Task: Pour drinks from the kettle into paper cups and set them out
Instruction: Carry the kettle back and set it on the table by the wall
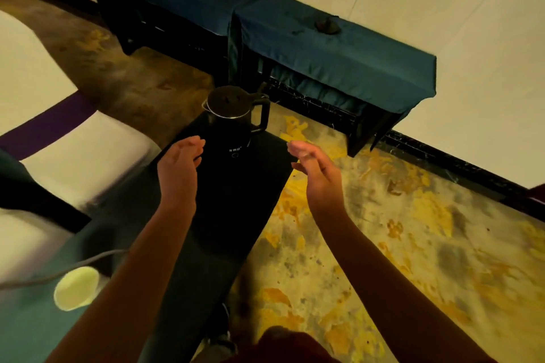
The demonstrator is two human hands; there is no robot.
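Step in hand, by judgement: reach for kettle [236, 110] on dark table [224, 215]; left hand [180, 162] and right hand [317, 174] relaxed, holding nothing (cup [76, 289] near-left, w/ blur), next grasp handle.

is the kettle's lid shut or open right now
Shut. The kettle stands upright on the dark table, and its black lid sits flat inside the rim with no gap showing. Neither hand touches it.
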